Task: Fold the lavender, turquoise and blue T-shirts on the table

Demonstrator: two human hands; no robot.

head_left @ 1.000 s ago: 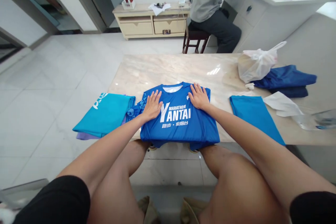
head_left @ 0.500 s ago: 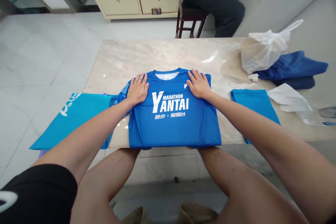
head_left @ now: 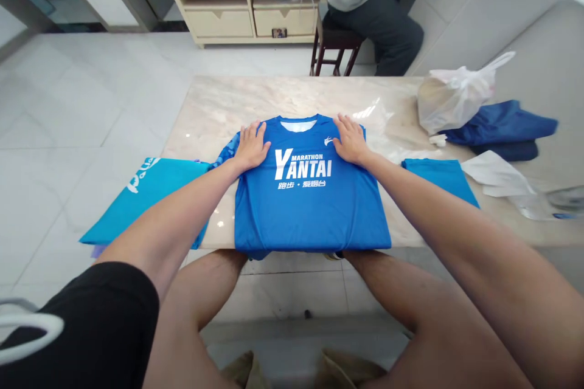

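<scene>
A blue T-shirt [head_left: 303,213] with white "Marathon Yantai" lettering lies front side up on the marble-look table, its collar pointing away from me. Its lower end reaches the near table edge, with some cloth hanging just below. My left hand [head_left: 252,146] lies flat on the shirt's left shoulder, fingers spread. On the right shoulder, beside a small white logo, rests my right hand [head_left: 352,140], likewise flat and open. A patterned sleeve [head_left: 227,151] sticks out at the left; the right sleeve is mostly hidden.
Teal folded cloth with white lettering [head_left: 150,194] overhangs the table's left side. Another teal folded cloth [head_left: 438,176] lies right. Farther right are a white plastic bag [head_left: 456,100], dark blue fabric [head_left: 506,124] and white paper [head_left: 497,171]. A person [head_left: 365,6] sits on a stool beyond.
Both hands and the shirt under them have shifted slightly away from me, toward the far table edge. The view has tilted up a little.
</scene>
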